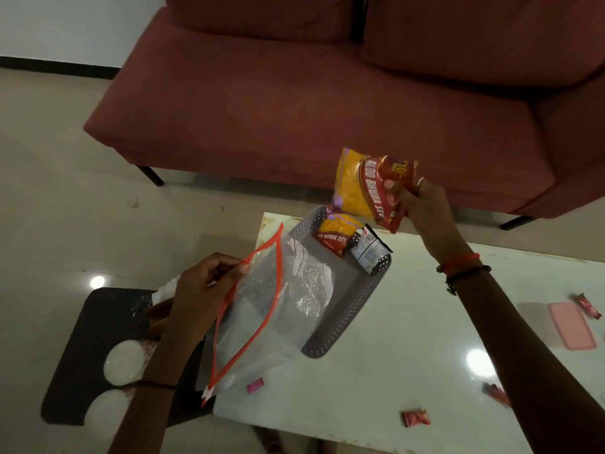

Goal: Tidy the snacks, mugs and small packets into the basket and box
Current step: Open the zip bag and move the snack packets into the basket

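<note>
My right hand (422, 204) holds a red and yellow snack packet (363, 188) up in the air, above the far end of a grey perforated basket (353, 299) on the white table (393, 371). Inside the basket lie a second red and yellow snack packet (337, 235) and a small white packet (368, 252). My left hand (203, 290) pinches the orange-edged mouth of a clear zip bag (271, 309), held open over the basket's near left side.
Small red and pink packets (415, 417) (255, 385) (497, 393) (587, 305) lie scattered on the table, beside a pink lid (571, 329). A dark basket (95, 348) with two white round things sits on the floor at left. A red sofa (294, 103) stands behind the table.
</note>
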`<state>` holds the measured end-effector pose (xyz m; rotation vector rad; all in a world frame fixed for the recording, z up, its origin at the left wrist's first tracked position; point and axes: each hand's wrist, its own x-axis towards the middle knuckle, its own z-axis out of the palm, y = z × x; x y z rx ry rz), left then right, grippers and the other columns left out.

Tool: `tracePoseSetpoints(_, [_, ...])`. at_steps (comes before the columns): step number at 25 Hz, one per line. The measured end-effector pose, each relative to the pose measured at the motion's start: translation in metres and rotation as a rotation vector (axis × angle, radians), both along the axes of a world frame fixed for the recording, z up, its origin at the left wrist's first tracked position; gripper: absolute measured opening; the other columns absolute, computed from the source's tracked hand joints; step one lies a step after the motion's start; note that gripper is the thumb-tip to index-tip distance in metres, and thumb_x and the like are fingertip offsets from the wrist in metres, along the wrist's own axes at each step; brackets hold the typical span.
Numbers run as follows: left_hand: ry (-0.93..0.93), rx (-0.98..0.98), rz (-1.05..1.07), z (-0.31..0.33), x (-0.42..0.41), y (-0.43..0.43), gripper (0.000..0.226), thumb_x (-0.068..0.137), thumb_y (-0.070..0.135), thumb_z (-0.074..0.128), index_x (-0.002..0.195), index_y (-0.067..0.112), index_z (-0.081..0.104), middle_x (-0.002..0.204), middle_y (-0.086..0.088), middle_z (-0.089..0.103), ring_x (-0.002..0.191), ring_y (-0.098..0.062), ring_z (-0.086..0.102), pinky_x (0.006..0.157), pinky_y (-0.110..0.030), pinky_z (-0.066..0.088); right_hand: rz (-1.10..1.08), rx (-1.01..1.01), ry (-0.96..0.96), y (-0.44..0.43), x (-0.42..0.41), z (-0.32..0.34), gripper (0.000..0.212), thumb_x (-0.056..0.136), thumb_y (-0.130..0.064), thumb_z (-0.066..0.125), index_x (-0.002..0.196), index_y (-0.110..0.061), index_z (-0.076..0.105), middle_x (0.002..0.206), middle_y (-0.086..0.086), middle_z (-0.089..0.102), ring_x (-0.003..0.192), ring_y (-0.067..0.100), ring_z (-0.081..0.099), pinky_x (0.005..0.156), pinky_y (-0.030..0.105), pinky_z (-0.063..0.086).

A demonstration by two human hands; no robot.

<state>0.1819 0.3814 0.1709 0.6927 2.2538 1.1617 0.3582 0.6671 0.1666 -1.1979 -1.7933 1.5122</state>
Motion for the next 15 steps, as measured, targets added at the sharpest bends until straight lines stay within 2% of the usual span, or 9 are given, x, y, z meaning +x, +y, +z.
tracePoseSetpoints(1, [-0.01,0.0,0.016,0.0,-0.002,0.0,0.015,0.084,0.023,0.066,0.074,0.034,0.063,0.059,0.016,0.065,0.056,-0.003,0.06,0.056,-0.017,0.044,0.032,0.086,-0.179,0.008,0.002,-0.017,0.015,0.092,-0.02,0.061,0.091,-0.006,0.064,0.079,0.001,0.066,0.062,-0.001,0.064,0.062,0.022,0.05])
tracePoseSetpoints(2, [-0.024,0.001,0.032,0.0,-0.003,0.0,0.016,0.084,0.023,0.066,0.073,0.034,0.063,0.056,0.017,0.066,0.052,-0.001,0.06,0.055,-0.018,0.045,0.099,0.157,-0.354,0.014,0.001,-0.036,0.02,0.094,-0.019,0.058,0.098,0.0,0.064,0.086,0.007,0.067,0.068,0.005,0.066,0.065,0.024,0.05])
tracePoseSetpoints(4, [-0.053,-0.001,0.056,-0.003,-0.006,-0.002,0.016,0.084,0.021,0.066,0.073,0.033,0.063,0.054,0.021,0.065,0.048,0.0,0.059,0.053,-0.019,0.045,0.315,0.238,-0.643,0.021,-0.005,-0.073,0.028,0.098,-0.015,0.051,0.111,0.007,0.061,0.109,0.021,0.067,0.092,0.028,0.066,0.081,0.034,0.051])
tracePoseSetpoints(6, [-0.059,-0.006,0.065,-0.005,-0.009,-0.003,0.015,0.084,0.021,0.065,0.074,0.031,0.063,0.056,0.02,0.066,0.047,0.001,0.059,0.05,-0.017,0.048,0.573,0.282,-0.848,0.019,-0.013,-0.103,0.032,0.099,-0.018,0.047,0.12,0.004,0.059,0.123,0.025,0.062,0.107,0.036,0.062,0.092,0.038,0.049])
tracePoseSetpoints(8, [-0.063,-0.01,0.058,-0.008,-0.011,-0.004,0.013,0.085,0.022,0.065,0.075,0.03,0.063,0.061,0.018,0.068,0.049,0.0,0.059,0.047,-0.009,0.048,0.722,0.323,-0.968,0.017,-0.022,-0.125,0.035,0.099,-0.024,0.047,0.125,-0.003,0.058,0.129,0.02,0.059,0.113,0.035,0.059,0.095,0.039,0.048])
tracePoseSetpoints(10, [-0.074,-0.016,0.068,-0.008,-0.012,-0.006,0.011,0.085,0.022,0.064,0.077,0.03,0.064,0.071,0.016,0.069,0.053,0.0,0.061,0.047,-0.004,0.046,0.772,0.364,-1.026,0.017,-0.03,-0.142,0.039,0.097,-0.029,0.05,0.127,-0.005,0.056,0.132,0.017,0.056,0.119,0.033,0.055,0.1,0.042,0.047])
tracePoseSetpoints(13, [-0.082,-0.036,0.067,-0.012,-0.016,-0.009,0.01,0.085,0.022,0.064,0.078,0.028,0.064,0.072,0.003,0.07,0.06,-0.01,0.064,0.05,-0.006,0.05,0.8,0.426,-1.129,0.018,-0.038,-0.163,0.041,0.098,-0.029,0.048,0.132,-0.007,0.052,0.138,0.014,0.052,0.129,0.032,0.049,0.106,0.046,0.044])
tracePoseSetpoints(15, [-0.089,-0.041,0.068,-0.014,-0.019,-0.01,0.01,0.085,0.021,0.064,0.079,0.028,0.064,0.069,-0.001,0.069,0.061,-0.013,0.065,0.053,-0.011,0.053,0.799,0.493,-1.206,0.016,-0.04,-0.173,0.038,0.101,-0.028,0.043,0.132,-0.008,0.052,0.137,0.014,0.052,0.126,0.031,0.052,0.101,0.047,0.048])
